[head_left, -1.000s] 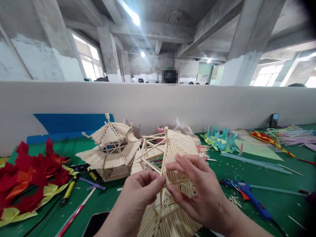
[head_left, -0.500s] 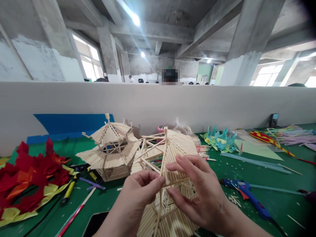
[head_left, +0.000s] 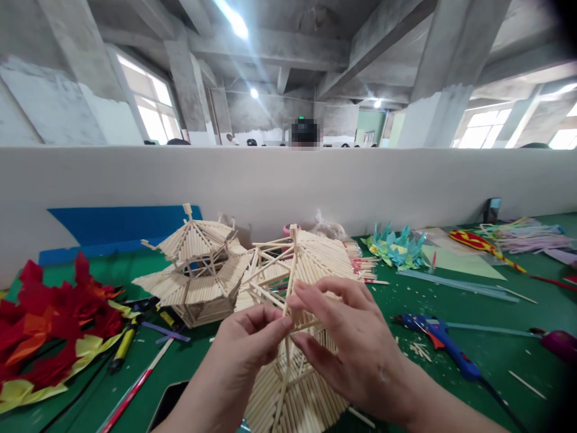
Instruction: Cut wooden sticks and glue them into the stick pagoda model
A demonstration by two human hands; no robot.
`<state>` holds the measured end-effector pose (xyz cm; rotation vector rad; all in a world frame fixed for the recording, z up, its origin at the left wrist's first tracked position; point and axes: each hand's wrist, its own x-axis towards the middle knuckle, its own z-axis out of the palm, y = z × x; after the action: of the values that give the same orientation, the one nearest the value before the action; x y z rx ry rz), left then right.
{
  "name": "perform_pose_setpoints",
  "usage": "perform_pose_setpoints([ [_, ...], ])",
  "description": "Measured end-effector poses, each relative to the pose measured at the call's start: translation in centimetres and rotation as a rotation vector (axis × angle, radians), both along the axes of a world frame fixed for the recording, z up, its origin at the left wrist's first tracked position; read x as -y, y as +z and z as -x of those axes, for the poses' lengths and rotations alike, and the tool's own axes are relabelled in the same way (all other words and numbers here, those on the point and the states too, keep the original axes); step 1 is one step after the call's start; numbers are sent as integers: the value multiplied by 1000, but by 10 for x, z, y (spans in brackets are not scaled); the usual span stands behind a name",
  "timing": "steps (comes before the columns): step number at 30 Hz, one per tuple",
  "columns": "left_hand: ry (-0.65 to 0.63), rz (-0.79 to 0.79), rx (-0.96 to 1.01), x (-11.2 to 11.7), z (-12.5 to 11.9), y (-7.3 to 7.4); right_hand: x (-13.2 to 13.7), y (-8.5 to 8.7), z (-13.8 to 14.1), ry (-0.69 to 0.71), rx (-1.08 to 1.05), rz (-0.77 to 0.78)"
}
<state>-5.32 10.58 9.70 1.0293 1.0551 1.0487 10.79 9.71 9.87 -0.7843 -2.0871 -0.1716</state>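
Note:
I hold a pale stick-built pavilion model (head_left: 293, 385) in front of me, its roof frame half covered in sticks. My left hand (head_left: 246, 349) pinches a thin stick of the roof frame near the middle. My right hand (head_left: 349, 349) curls round the model's right side, fingers pressed on the roof sticks. A second, finished stick pavilion (head_left: 196, 273) stands on the green table (head_left: 451, 307) just behind and to the left.
Red, orange and yellow paper flowers (head_left: 49, 331) lie at the left. A blue glue gun (head_left: 444, 343) rests to the right of my hands. Teal paper shapes (head_left: 396, 246), coloured strips (head_left: 523, 237) and loose sticks sit farther back. A grey partition (head_left: 315, 180) closes the table's far edge.
The view has shifted slightly, so everything sits a little lower and to the left. Both hands keep their grip on the model with little movement.

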Motion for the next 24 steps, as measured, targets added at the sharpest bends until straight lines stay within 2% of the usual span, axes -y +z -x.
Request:
perform_pose_setpoints([
  [5,-15,2,5,1,1,2,-7,3,4,-5,64,-12],
  [9,30,-16,-10,14,3,2,4,5,-3,4,6,28],
  [12,163,-94,-159,34,5,-4,30,2,-13,81,-188,183],
  [15,232,-184,-348,47,9,-12,57,-11,-26,83,-474,365],
  [18,271,-222,-479,50,12,-13,70,-27,-42,45,-485,443],
  [21,303,-393,-567,56,9,-11,75,-39,-54,7,-523,493],
  [24,289,-691,-624,76,-6,-17,83,-52,-57,109,-559,634],
])
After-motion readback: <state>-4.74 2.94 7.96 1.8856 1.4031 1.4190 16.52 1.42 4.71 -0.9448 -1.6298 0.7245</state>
